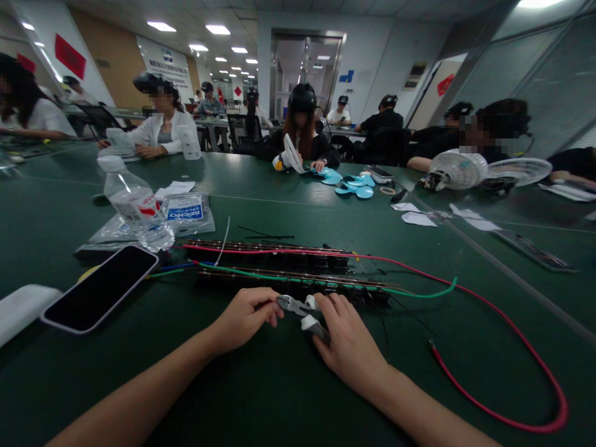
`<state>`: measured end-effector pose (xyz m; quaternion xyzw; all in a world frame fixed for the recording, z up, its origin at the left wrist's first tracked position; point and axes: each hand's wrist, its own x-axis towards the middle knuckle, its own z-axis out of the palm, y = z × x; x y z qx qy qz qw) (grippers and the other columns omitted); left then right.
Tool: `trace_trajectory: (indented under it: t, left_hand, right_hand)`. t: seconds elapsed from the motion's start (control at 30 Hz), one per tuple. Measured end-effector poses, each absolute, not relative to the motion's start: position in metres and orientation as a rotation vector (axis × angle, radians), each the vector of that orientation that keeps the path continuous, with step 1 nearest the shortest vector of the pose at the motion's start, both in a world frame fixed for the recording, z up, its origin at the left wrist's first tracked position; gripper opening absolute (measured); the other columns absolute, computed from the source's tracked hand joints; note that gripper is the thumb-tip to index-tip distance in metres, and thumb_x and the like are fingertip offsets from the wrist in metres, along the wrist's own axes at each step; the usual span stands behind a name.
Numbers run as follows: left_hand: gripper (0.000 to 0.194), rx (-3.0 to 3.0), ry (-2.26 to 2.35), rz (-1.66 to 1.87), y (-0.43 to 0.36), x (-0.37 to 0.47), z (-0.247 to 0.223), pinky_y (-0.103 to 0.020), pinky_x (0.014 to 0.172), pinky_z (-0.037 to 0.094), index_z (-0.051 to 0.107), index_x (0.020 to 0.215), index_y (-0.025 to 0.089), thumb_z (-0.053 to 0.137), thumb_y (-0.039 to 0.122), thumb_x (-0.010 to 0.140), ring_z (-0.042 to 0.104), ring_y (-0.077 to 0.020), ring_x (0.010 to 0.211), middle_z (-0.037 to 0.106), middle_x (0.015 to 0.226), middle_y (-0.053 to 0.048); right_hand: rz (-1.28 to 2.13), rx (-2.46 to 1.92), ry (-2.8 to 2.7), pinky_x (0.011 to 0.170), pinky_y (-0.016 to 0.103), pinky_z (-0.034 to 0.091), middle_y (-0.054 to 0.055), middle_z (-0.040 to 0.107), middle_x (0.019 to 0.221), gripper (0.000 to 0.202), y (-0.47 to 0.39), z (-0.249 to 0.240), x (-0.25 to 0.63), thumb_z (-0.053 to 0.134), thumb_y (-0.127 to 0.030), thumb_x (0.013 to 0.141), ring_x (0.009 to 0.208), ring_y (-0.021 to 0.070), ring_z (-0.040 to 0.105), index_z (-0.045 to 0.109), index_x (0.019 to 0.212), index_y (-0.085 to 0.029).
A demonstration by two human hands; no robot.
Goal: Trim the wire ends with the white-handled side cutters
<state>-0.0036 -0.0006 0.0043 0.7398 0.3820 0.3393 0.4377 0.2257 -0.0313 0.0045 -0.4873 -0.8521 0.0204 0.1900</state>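
Tabletop (261, 397): dark green | Pliers (289, 304): in right hand (347, 338), fingers wrapped around handles, near black strips (288, 288) | Left hand (246, 320): fingers bunched at pliers' tip, grip unclear | Room: seated people (164, 131), ceiling lights (217, 29) lit

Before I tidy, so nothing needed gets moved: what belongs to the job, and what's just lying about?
Likely job: pliers in the right hand, red wire, green wire, black strips.

Likely lying about: nearest phone, water bottle, blue-labelled bag.
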Motion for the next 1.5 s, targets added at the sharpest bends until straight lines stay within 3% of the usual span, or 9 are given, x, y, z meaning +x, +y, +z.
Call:
trace_trajectory:
  t: [0.83, 1.2, 1.5]
  left_hand:
    - [0.02, 1.866, 0.941, 0.83, 0.0, -0.0047, 0.0017, -0.024, 0.063, 0.044, 0.064, 0.078, 0.013, 0.047, 0.009, 0.089, 0.058, -0.0117, 0.065, 0.061, 0.071, -0.001]
    - [0.02, 1.863, 0.955, 0.82, -0.0005, -0.0042, 0.0027, -0.025, 0.064, 0.045, 0.062, 0.078, 0.013, 0.047, 0.012, 0.09, 0.059, -0.0129, 0.066, 0.062, 0.071, -0.001]
    - [0.018, 1.895, 0.959, 0.831, -0.001, -0.0042, 0.002, -0.025, 0.063, 0.045, 0.062, 0.079, 0.014, 0.048, 0.012, 0.089, 0.059, -0.0126, 0.065, 0.061, 0.072, -0.001]
  right_hand:
    - [0.077, -1.438, -2.403, 0.086, 0.049, 0.049, 0.016, 0.056, 0.11, 0.051, -0.0314, 0.0051, 0.2241, 0.055, -0.012, 0.073, 0.102, 0.0313, 0.052, 0.047, 0.123, -0.013]
    - [0.148, -1.45, -2.398, 0.09, 0.043, 0.046, 0.015, 0.055, 0.117, 0.053, -0.0324, 0.0101, 0.2244, 0.054, -0.016, 0.072, 0.104, 0.0285, 0.052, 0.047, 0.124, -0.015]
    - [0.153, -1.477, -2.386, 0.079, 0.043, 0.047, 0.012, 0.061, 0.103, 0.035, -0.03, 0.0125, 0.2238, 0.055, -0.022, 0.073, 0.092, 0.0269, 0.057, 0.053, 0.108, -0.017]
